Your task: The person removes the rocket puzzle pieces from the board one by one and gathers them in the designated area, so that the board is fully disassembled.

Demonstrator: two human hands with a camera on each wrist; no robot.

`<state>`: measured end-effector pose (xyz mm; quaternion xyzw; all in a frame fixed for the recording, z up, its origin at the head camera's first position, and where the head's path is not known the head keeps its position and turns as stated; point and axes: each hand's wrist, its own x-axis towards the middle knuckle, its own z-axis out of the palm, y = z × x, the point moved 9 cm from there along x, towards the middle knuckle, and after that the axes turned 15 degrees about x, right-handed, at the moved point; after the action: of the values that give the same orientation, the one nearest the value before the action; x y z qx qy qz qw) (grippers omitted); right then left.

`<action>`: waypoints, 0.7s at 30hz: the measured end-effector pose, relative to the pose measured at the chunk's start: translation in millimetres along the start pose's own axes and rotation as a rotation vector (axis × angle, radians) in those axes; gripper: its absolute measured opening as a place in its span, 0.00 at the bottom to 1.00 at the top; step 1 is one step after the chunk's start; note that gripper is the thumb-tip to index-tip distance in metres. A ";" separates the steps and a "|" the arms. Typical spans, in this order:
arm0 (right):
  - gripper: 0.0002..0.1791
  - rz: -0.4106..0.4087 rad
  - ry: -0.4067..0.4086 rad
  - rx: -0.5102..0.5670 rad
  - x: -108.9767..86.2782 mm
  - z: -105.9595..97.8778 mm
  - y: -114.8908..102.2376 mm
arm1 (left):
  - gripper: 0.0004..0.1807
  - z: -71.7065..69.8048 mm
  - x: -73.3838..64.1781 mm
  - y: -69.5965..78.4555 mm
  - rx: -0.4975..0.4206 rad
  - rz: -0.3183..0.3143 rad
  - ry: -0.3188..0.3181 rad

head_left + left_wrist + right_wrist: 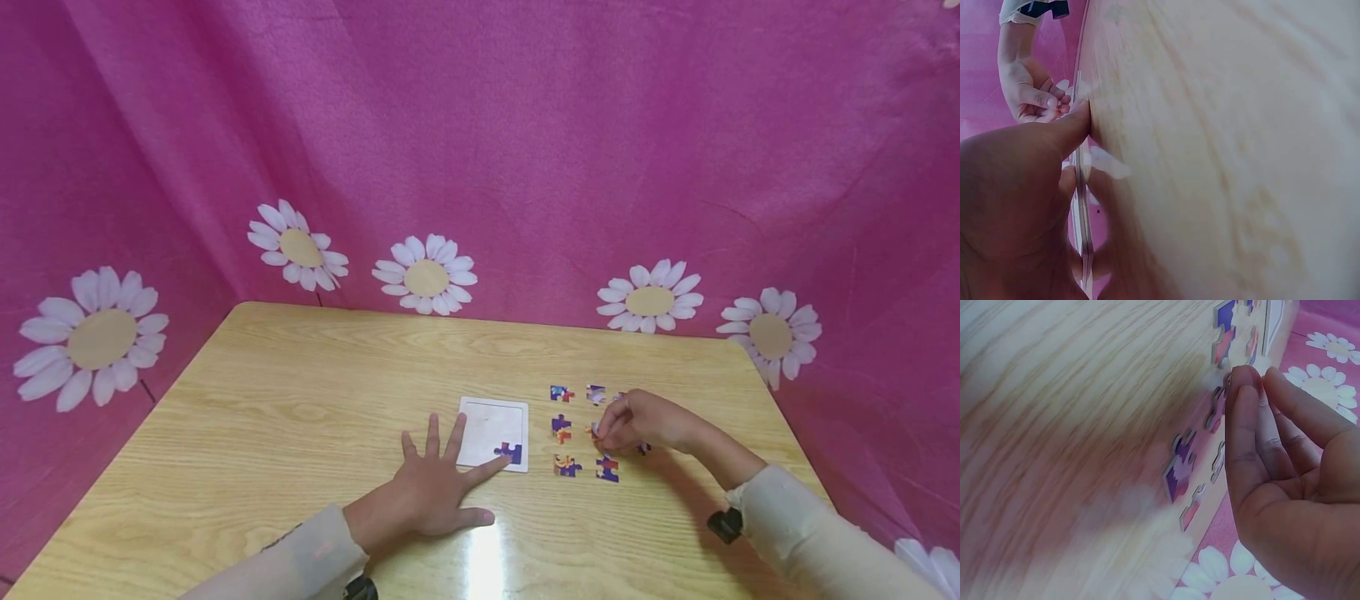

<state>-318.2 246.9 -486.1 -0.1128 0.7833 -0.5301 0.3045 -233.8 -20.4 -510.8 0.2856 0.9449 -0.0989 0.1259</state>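
My left hand [435, 492] lies spread on the table with straight fingers. Its index fingertip rests at the lower edge of a square white puzzle tray [487, 421], by a purple-and-red jigsaw piece [510, 452] set in the tray's lower right corner. To the right, the thumb and fingertips of my right hand [643, 421] come together on an orange-and-lilac jigsaw piece [592, 432], which they partly cover. In the right wrist view that hand [1291, 450] shows bent fingers meeting the thumb; the pinched part is hidden.
Several loose jigsaw pieces lie around the right hand, among them a blue-and-red piece [561, 393], a purple-and-orange piece [561, 429] and a purple-and-red piece [607, 469]. A pink flowered cloth [525, 167] hangs behind the wooden table [315, 400].
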 end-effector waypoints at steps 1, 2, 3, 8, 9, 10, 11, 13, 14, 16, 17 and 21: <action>0.05 -0.003 -0.004 0.002 0.6 1.1 -1.2 | 0.41 0.0 0.0 0.0 0.001 0.000 0.000; 0.06 -0.005 -0.008 0.004 1.3 2.3 -2.4 | 0.41 0.0 0.0 -0.1 0.001 0.000 0.001; 0.06 -0.006 -0.011 0.007 2.2 3.7 -3.6 | 0.41 0.1 0.0 -0.2 0.001 0.000 0.000; 0.05 -0.021 -0.013 -0.034 9.2 11.0 -11.7 | 0.41 0.4 0.3 -0.5 0.003 -0.001 0.004; 0.05 -0.024 -0.008 -0.045 11.0 12.5 -13.8 | 0.41 0.4 0.4 -0.5 0.004 -0.001 0.005; 0.05 -0.028 -0.006 -0.055 13.0 14.0 -15.6 | 0.41 0.4 0.4 -0.5 0.005 -0.001 0.005; 0.05 -0.031 -0.008 -0.059 15.1 16.2 -17.4 | 0.41 0.3 0.3 -0.4 0.006 -0.001 0.006; 0.04 -0.035 -0.011 -0.065 19.4 20.8 -21.0 | 0.41 0.2 0.1 -0.2 0.009 -0.002 0.005; 0.04 -0.037 -0.014 -0.066 21.6 23.3 -23.0 | 0.41 0.1 0.0 -0.1 0.011 -0.002 0.005; 0.05 -0.037 -0.024 -0.059 26.4 28.9 -26.0 | 0.41 -0.1 -0.1 0.0 0.014 -0.003 0.005; 0.05 -0.039 -0.029 -0.055 28.8 32.3 -28.0 | 0.41 -0.3 -0.2 0.1 0.015 -0.003 0.004; 0.06 -0.040 -0.033 -0.053 38.7 44.2 -34.0 | 0.41 -1.0 -0.2 0.2 0.021 -0.004 0.005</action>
<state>-327.4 179.9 -480.5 -0.1454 0.7895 -0.5131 0.3036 -233.7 -20.1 -509.9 0.2852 0.9447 -0.1082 0.1203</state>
